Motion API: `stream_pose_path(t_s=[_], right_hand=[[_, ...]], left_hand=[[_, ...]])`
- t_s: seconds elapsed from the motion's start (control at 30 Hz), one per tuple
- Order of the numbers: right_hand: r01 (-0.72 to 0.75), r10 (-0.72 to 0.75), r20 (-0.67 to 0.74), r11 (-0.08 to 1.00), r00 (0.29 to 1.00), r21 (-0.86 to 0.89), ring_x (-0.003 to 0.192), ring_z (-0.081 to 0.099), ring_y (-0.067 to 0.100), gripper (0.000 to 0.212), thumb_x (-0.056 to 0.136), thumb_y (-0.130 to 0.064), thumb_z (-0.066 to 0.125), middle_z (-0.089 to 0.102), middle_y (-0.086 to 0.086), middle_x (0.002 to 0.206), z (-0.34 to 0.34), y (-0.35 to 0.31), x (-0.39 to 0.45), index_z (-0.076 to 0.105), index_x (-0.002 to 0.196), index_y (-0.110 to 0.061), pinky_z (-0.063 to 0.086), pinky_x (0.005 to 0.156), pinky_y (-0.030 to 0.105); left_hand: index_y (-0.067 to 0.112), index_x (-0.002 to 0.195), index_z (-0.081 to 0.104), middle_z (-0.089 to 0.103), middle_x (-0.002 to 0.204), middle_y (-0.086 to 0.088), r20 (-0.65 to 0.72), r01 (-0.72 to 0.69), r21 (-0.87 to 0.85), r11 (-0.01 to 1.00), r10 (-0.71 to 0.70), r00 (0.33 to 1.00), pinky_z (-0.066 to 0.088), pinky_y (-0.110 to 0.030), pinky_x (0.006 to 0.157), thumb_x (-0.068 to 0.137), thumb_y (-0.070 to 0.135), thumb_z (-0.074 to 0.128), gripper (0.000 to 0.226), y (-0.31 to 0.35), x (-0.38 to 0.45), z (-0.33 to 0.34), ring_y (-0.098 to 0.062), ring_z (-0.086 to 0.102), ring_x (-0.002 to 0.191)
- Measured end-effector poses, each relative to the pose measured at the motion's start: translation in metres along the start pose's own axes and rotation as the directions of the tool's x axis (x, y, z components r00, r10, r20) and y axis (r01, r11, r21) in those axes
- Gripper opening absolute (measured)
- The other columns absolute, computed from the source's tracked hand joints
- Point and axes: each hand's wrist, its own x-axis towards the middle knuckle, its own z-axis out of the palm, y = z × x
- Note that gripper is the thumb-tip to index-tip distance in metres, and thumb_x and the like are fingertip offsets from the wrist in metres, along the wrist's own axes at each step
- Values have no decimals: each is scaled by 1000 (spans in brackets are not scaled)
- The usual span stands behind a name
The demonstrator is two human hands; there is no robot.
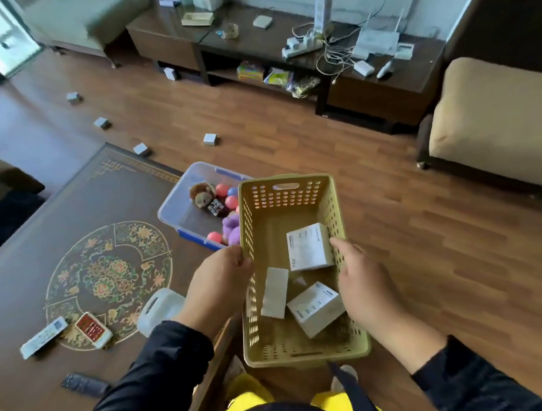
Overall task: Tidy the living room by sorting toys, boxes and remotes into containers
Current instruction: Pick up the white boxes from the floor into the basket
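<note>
The basket (290, 204) hides part of the clear bin (180, 205) behind it, so only some toys show there: pink balls, a purple plush, a brown plush and a puzzle cube. A white plastic container (157, 311) is half covered by the left forearm. The floor boxes (210, 139) far off are small and blurred; no print can be read.

The left hand (219, 282) grips the basket's left rim, fingers curled over the edge, thumb on the outside. The right hand (363, 284) holds the right rim, fingertips reaching inside just beside the upper box (308, 247); whether it also touches that box I cannot tell. Both forearms wear dark sleeves and reach forward from the bottom edge.

The basket is tan plastic, rectangular, its walls pierced with rows of round holes and a slot handle at the far end. It is held above the wood floor, beside the desk (28, 286). In it lie three white cardboard boxes, the lower box (317, 308) tilted, a narrow one (275, 293) on its side. On the patterned desk lie a white remote (43, 337), a red-faced remote (93, 329) and a black remote (83, 384).
</note>
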Motion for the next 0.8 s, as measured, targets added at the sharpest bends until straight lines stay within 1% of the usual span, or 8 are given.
stream_pose_path(t_s=[0.07, 0.17, 0.33, 0.43, 0.5, 0.6, 0.7, 0.8], right_hand=[[13, -13, -8, 1000, 1000, -22, 135, 45, 20, 57, 99, -2, 34, 44, 0, 151, -24, 18, 2, 36, 152, -23, 44, 107, 33], [17, -18, -9, 998, 1000, -67, 131, 48, 22, 57, 99, -3, 35, 45, 0, 150, -59, 41, 12, 34, 152, -23, 47, 103, 34], [-26, 22, -53, 998, 998, -63, 128, 51, 21, 58, 98, -3, 34, 46, -1, 149, -96, 71, 28, 34, 151, -26, 51, 96, 35], [-52, 50, -36, 998, 998, -46, 117, 58, 21, 58, 98, -4, 34, 50, 0, 145, -102, 80, 40, 32, 152, -27, 53, 80, 28], [-63, 62, -26, 997, 998, -41, 107, 61, 21, 59, 98, -4, 34, 53, 1, 142, -105, 81, 53, 31, 152, -28, 53, 72, 28], [-80, 79, -36, 996, 996, -28, 110, 60, 18, 59, 98, -4, 34, 50, -1, 144, -113, 77, 76, 31, 151, -29, 58, 81, 36], [-71, 67, -82, 997, 994, -42, 111, 59, 18, 59, 98, -4, 34, 49, -2, 145, -123, 67, 106, 32, 151, -30, 57, 83, 37], [-75, 70, -133, 997, 989, -32, 121, 55, 19, 58, 97, -3, 35, 49, -2, 146, -133, 58, 134, 35, 150, -28, 53, 90, 33]], left_hand=[[15, 71, 59, 68, 72, -1, -13, 11, 12, 1000, -11, 1000, 51, -34, 62, 90, 29, 52, 25, 27, -2, 19, -27, 66, 71], [17, 65, 56, 63, 66, 4, -24, 14, -8, 1000, -15, 1000, 38, -29, 55, 92, 23, 53, 28, 65, 2, 45, -20, 60, 64], [17, 67, 58, 67, 69, 1, -13, -34, -58, 998, 33, 999, 53, -33, 62, 94, 23, 54, 28, 109, 11, 67, -22, 66, 67], [16, 69, 59, 67, 70, 0, 21, -32, -25, 999, 33, 999, 54, -35, 64, 94, 25, 54, 27, 124, 23, 68, -23, 66, 68], [17, 68, 58, 65, 68, 1, 30, -29, 1, 1000, 29, 999, 51, -33, 59, 94, 27, 54, 27, 133, 38, 65, -20, 63, 65], [19, 66, 54, 60, 67, 5, 34, -29, 66, 997, 26, 999, 42, -27, 55, 93, 30, 52, 29, 144, 65, 57, -13, 56, 61], [20, 69, 57, 64, 69, 3, 44, -80, 69, 994, 77, 996, 55, -37, 63, 83, 36, 49, 22, 158, 95, 41, -19, 63, 63], [17, 67, 54, 66, 66, -1, 48, -139, 62, 988, 136, 990, 56, -39, 62, 85, 26, 52, 20, 177, 121, 25, -25, 65, 63]])
